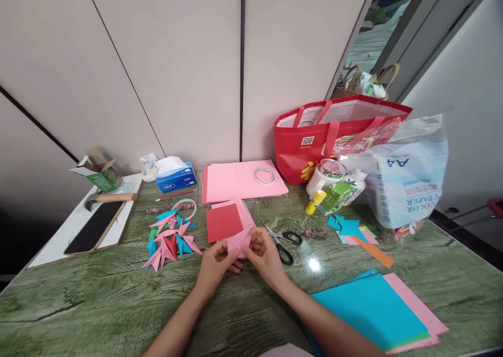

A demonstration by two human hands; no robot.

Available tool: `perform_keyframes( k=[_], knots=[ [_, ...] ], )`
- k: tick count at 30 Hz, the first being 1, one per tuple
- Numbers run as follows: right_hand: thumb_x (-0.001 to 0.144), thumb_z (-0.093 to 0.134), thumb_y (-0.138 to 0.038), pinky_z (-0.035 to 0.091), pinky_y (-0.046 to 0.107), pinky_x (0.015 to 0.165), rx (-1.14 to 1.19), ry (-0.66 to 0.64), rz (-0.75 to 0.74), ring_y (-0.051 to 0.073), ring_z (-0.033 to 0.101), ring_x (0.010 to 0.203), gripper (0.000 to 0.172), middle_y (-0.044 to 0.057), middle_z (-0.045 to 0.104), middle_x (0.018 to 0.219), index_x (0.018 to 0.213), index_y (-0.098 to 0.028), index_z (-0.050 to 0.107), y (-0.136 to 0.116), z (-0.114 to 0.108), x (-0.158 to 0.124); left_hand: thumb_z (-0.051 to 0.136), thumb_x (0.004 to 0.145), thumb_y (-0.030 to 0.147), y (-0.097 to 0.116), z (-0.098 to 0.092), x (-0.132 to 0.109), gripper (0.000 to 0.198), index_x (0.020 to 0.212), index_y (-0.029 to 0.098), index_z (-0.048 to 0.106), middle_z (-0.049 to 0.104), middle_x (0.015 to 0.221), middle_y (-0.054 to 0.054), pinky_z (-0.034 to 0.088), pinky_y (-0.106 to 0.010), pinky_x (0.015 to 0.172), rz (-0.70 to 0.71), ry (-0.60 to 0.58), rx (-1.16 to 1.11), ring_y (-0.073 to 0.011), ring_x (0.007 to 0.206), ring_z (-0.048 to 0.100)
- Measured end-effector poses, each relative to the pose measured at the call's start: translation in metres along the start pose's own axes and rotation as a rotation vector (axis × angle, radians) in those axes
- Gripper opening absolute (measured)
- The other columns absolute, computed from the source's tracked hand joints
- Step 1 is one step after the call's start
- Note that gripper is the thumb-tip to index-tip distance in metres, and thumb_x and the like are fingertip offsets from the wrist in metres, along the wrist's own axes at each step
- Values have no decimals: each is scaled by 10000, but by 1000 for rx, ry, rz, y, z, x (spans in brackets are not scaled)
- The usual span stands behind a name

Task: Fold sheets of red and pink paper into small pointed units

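Between my two hands is a small piece of folded pink paper (237,241), held just above the table. My left hand (217,262) pinches its left edge, thumb on top and fingers beneath. At its right side my right hand (265,252) grips the paper with thumb and fingers closed. Behind the hands lies a red paper square (223,222), resting on pink sheets. Close to my right hand are scissors with black handles (286,241), blades apart. Left of my hands sits a pile of folded paper pieces (167,241) in pink, blue, red and green.
Coloured sheets (369,310) lie at the front right, paper scraps (349,228) behind them. A yellow glue stick (315,202), red bag (302,152) and plastic paper pack (408,179) stand at the right. A tissue box (175,179), hammer (113,197) and phone (95,226) are left.
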State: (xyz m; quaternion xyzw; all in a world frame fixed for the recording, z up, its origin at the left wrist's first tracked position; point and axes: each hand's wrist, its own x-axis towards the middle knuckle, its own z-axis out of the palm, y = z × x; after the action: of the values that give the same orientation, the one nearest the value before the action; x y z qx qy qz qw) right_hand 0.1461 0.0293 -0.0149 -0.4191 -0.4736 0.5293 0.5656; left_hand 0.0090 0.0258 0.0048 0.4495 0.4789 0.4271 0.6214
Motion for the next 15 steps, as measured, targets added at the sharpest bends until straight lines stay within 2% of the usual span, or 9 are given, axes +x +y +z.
perform_keyframes(
  k=[3,6,8,10,12,15],
  knots=[
    [657,637,-211,480,261,581,0,-38,49,161,578,663,573,-5,558,745,1155,-258,357,-3,2,-4,636,657,304,0,-1,0,194,711,124,588,640,560,-33,491,-254,451,28,16,40,-161,500,608],
    [658,635,-207,499,285,641,-89,-39,18,196,585,798,523,45,586,879,1138,-239,429,-7,1,-4,584,671,260,2,-4,2,133,683,128,577,602,510,-2,435,-225,404,71,26,186,-121,411,535],
    [659,632,-195,495,302,698,-198,27,-70,213,559,895,481,68,576,975,1111,-225,471,-10,-2,-3,555,649,195,4,-8,3,61,638,136,561,554,486,33,391,-203,387,96,33,309,-95,384,481],
    [666,621,-174,476,321,748,-312,42,-157,216,547,923,451,69,583,990,1096,-222,492,-12,-5,-2,540,601,133,7,-10,4,41,562,144,537,503,474,56,358,-186,395,124,35,383,-81,402,448],
    [679,600,-153,467,320,739,-393,-36,-192,199,574,841,378,48,620,898,1043,-217,521,-12,-7,-2,540,560,99,8,-12,5,64,518,146,530,486,477,62,353,-182,429,148,28,409,-85,447,446],
    [698,574,-154,450,239,554,-422,-138,-136,140,563,590,209,-12,602,670,897,-202,530,-9,-4,-4,560,556,109,7,-10,5,82,627,150,561,551,559,46,401,-201,513,167,44,358,-113,543,509]
  ],
)
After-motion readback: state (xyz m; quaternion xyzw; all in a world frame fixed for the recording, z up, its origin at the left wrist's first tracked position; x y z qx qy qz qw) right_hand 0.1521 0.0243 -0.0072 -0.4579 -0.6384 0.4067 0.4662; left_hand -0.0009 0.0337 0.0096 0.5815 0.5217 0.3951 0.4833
